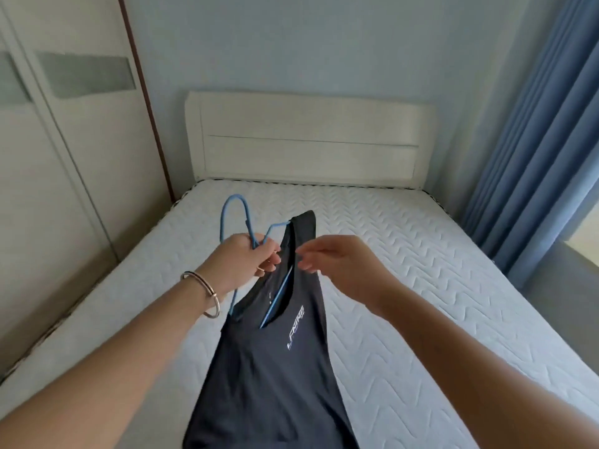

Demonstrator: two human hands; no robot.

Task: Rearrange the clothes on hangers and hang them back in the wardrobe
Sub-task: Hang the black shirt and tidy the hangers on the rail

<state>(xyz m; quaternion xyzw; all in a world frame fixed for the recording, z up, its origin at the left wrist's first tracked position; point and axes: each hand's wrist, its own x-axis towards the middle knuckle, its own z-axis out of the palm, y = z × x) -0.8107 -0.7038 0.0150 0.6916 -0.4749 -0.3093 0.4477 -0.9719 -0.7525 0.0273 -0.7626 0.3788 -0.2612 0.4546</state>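
A dark navy sleeveless top [278, 367] with a white chest logo hangs over the bed from a blue wire hanger [234, 218]. My left hand [246, 260], a bangle on its wrist, grips the hanger at the base of its hook. One strap of the top sits over the hanger's far end, and a blue hanger arm shows inside the neck opening. My right hand [337, 264] hovers just right of that strap, fingers loosely curled toward the fabric; I cannot tell whether they touch it.
A bare white quilted mattress [421, 286] lies below, with a white headboard [308, 140] at the far end. Closed cream wardrobe doors [64, 157] stand along the left. Blue curtains [544, 157] hang at the right.
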